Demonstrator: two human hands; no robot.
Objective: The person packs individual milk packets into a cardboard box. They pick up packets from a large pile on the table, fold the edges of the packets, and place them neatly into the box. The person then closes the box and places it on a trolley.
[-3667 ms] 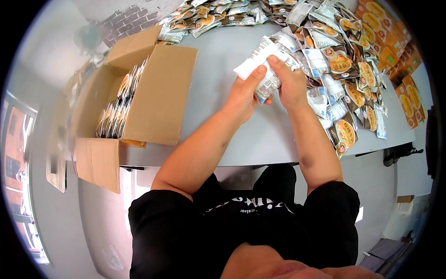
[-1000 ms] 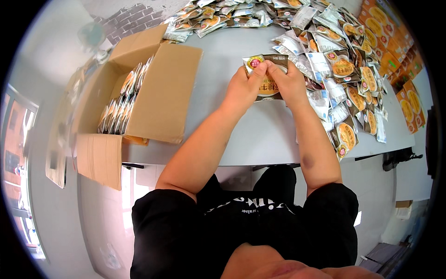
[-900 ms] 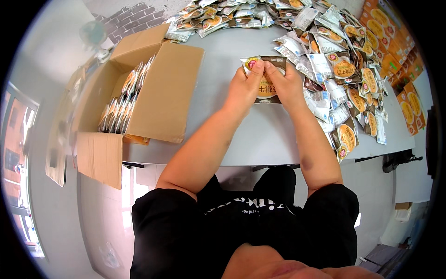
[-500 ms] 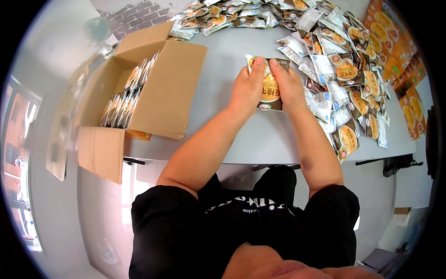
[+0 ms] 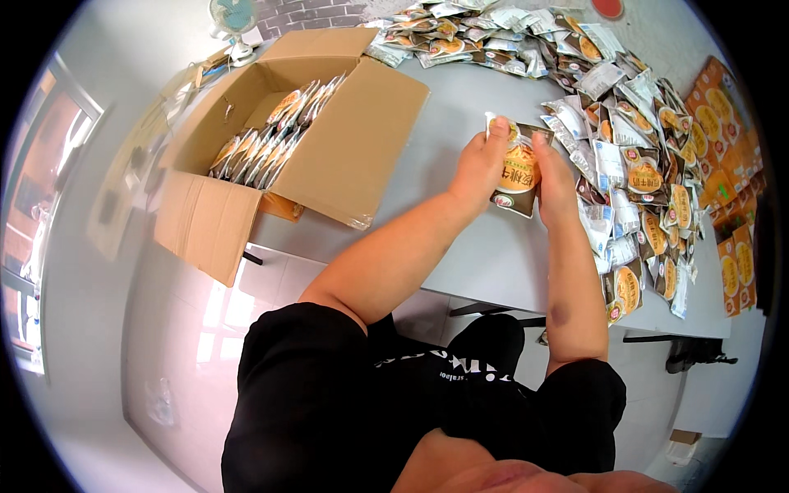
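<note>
Since it looks light, soft and slippery, I would take the flat brown-and-orange plastic pouch [image 5: 519, 174] by its side edges, where the left hand [image 5: 481, 168] and right hand [image 5: 556, 177] hold it between them, above the smooth grey table [image 5: 456, 103]. Right of the grip sprawls a heap of brown-and-silver pouches [image 5: 645, 177]; left, an open tan cardboard box [image 5: 362, 135] contains packed pouches [image 5: 275, 146].

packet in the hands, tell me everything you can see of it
The packet is a soft-looking, slightly shiny brown pouch with an orange-yellow printed patch, a small emblem at its near end and a pale far left corner. Printed face up, its back hidden, it is held over the table between the left hand and right hand.
</note>
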